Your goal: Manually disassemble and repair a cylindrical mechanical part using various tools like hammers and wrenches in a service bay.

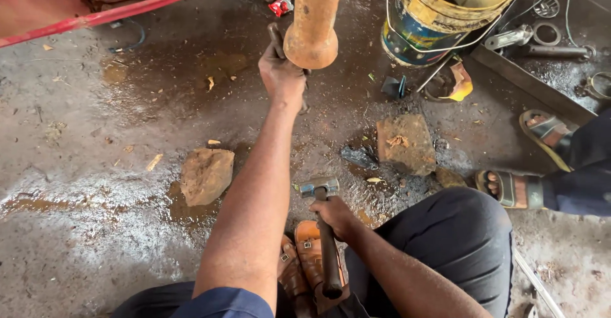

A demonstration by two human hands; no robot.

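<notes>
1. Floor [95,229]: wet, oil-stained concrete; I am squatting on it, both sandalled feet together under me.
2. Rusty shaft [313,19]: a thick orange-brown cylinder, coming down from the top of the view and ending in a rounded knob just beside my left hand.
3. Paint bucket [439,13]: worn, yellow-rimmed, standing to the right of the shaft, with a metal tray [509,70] of rings and fittings beyond it.
4. Two stones: one [205,175] lying left of my left forearm, one squarer block [406,143] lying right of it, well apart.
5. Left hand [282,76]: I am reaching it forward, fingers closed round a dark, narrow tool [276,38] set against the end of the shaft; whether the tip touches the metal I cannot tell.
6. Right hand [335,216]: I am gripping the hammer [321,187] high on its handle, clamped just below the steel head, held low near my knees.
7. Step in hand, as I judge it: I am placing the tool for a blow. The next move is calling for a raised hammer, a steady left hand and a square strike clear of my knuckles.
</notes>
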